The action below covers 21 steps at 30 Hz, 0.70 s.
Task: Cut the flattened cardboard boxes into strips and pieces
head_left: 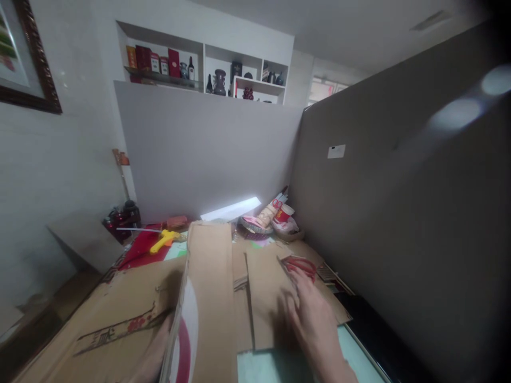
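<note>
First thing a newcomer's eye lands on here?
Probably the tall cardboard piece in the centre foreground. Next, the bright yellow glue gun farther back on the left, by a red sheet. Then the red scissor-like handles right of centre, at the blurred right hand's fingertips.

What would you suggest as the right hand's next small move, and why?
The right hand might close on the red handles, since its fingers are right at them, while the left hand is beside the tall cardboard.
</note>
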Tool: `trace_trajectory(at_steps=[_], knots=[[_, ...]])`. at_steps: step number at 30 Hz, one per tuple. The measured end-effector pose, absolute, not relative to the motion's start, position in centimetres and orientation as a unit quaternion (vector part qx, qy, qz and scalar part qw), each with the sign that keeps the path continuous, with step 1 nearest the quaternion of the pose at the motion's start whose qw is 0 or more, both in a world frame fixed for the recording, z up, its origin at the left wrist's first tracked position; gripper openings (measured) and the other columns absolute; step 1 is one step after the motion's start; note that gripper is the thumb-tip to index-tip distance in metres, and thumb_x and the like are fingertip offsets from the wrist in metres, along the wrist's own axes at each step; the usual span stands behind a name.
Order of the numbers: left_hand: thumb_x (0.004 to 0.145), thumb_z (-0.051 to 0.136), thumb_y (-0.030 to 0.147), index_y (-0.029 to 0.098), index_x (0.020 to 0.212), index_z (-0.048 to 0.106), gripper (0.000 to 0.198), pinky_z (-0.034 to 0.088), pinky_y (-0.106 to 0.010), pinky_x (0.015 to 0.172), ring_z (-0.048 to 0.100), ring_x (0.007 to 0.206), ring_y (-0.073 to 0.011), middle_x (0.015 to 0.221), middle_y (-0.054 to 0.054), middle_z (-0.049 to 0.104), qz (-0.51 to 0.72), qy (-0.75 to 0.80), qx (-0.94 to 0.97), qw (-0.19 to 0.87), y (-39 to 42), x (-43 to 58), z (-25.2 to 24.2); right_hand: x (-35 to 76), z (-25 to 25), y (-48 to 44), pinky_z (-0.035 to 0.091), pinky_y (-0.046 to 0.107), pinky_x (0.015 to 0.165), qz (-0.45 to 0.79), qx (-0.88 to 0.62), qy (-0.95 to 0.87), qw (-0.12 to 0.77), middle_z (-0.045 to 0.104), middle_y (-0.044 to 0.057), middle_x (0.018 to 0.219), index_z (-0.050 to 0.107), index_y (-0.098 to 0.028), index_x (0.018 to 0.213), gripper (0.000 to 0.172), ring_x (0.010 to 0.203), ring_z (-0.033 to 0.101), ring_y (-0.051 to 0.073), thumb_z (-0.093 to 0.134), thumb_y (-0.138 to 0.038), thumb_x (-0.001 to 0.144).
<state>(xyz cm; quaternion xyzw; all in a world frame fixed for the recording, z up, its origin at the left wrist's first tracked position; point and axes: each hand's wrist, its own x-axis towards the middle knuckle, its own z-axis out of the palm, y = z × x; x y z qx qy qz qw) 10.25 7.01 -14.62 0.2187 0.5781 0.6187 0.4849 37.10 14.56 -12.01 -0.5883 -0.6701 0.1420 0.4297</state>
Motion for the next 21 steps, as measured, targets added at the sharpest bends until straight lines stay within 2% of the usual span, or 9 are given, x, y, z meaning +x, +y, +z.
trace_trajectory(at_steps=[3,5,7,9,11,13,17,19,21], knots=[[0.065,0.072,0.055,0.027,0.077,0.067,0.031,0.054,-0.048,0.084,0.070,0.093,-0.0365,0.084,-0.008,0.078,0.580,0.631,0.328,0.396,7.3,10.2,-13.5,33.4,-11.2,11.0,0.055,0.050,0.088,0.224,-0.548,-0.695,0.409,0.073,0.017,0.117,0.061,-0.019,0.131,0.055,0.109,0.068,0.037,0.049,-0.054,0.089],[0.062,0.069,0.052,0.025,0.068,0.064,0.028,0.054,-0.045,0.075,0.068,0.078,-0.0340,0.071,-0.008,0.074,0.559,0.637,0.370,0.379,7.4,10.5,-12.2,30.7,-10.3,9.0,0.055,0.049,0.090,0.272,-0.493,-0.723,0.401,0.069,0.018,0.124,0.053,-0.019,0.139,0.067,0.110,0.068,0.037,0.061,-0.055,0.083],[0.058,0.069,0.045,0.024,0.057,0.058,0.023,0.051,-0.038,0.061,0.062,0.061,-0.0275,0.056,-0.004,0.065,0.548,0.616,0.412,0.388,7.7,11.0,-10.5,28.9,-9.0,8.0,0.051,0.052,0.096,0.277,-0.461,-0.736,0.412,0.062,0.020,0.134,0.042,-0.017,0.148,0.089,0.118,0.062,0.040,0.074,-0.052,0.072],[0.058,0.068,0.037,0.023,0.054,0.056,0.019,0.048,-0.033,0.055,0.058,0.056,-0.0230,0.053,-0.001,0.061,0.531,0.592,0.459,0.395,8.0,11.6,-8.6,28.1,-7.5,8.0,0.049,0.053,0.098,0.295,-0.423,-0.743,0.426,0.061,0.020,0.136,0.036,-0.020,0.152,0.094,0.121,0.060,0.040,0.077,-0.048,0.072],[0.065,0.065,0.034,0.020,0.066,0.065,0.014,0.051,-0.033,0.061,0.063,0.063,-0.0242,0.062,-0.002,0.068,0.525,0.572,0.484,0.404,8.4,12.4,-6.7,28.2,-6.1,8.7,0.049,0.051,0.099,0.326,-0.400,-0.731,0.447,0.062,0.018,0.134,0.035,-0.021,0.151,0.091,0.122,0.059,0.039,0.077,-0.047,0.074],[0.072,0.062,0.032,0.019,0.088,0.071,0.022,0.054,-0.035,0.073,0.068,0.077,-0.0270,0.080,-0.004,0.075,0.530,0.551,0.498,0.409,8.7,13.2,-5.0,28.7,-4.9,9.2,0.049,0.049,0.100,0.360,-0.388,-0.708,0.468,0.063,0.017,0.132,0.039,-0.021,0.147,0.085,0.122,0.060,0.036,0.076,-0.046,0.075],[0.076,0.063,0.029,0.019,0.113,0.068,0.038,0.052,-0.036,0.091,0.067,0.103,-0.0293,0.110,-0.005,0.075,0.553,0.521,0.546,0.352,8.3,14.7,-2.3,30.1,-2.8,8.7,0.049,0.045,0.100,0.423,-0.347,-0.686,0.479,0.065,0.012,0.129,0.045,-0.023,0.140,0.076,0.118,0.063,0.030,0.077,-0.047,0.075],[0.075,0.064,0.029,0.020,0.117,0.067,0.042,0.053,-0.036,0.091,0.067,0.107,-0.0304,0.114,-0.006,0.075,0.556,0.516,0.556,0.340,7.5,15.3,-1.1,31.1,-2.0,8.2,0.050,0.043,0.097,0.432,-0.337,-0.678,0.490,0.067,0.011,0.124,0.048,-0.022,0.136,0.068,0.111,0.066,0.028,0.075,-0.042,0.077],[0.073,0.068,0.029,0.019,0.123,0.064,0.051,0.058,-0.039,0.079,0.072,0.095,-0.0320,0.106,-0.008,0.077,0.552,0.527,0.519,0.384,6.5,15.3,-0.1,32.5,-1.7,8.2,0.051,0.041,0.094,0.442,-0.337,-0.657,0.510,0.071,0.011,0.116,0.053,-0.019,0.128,0.053,0.104,0.068,0.027,0.069,-0.033,0.079]])
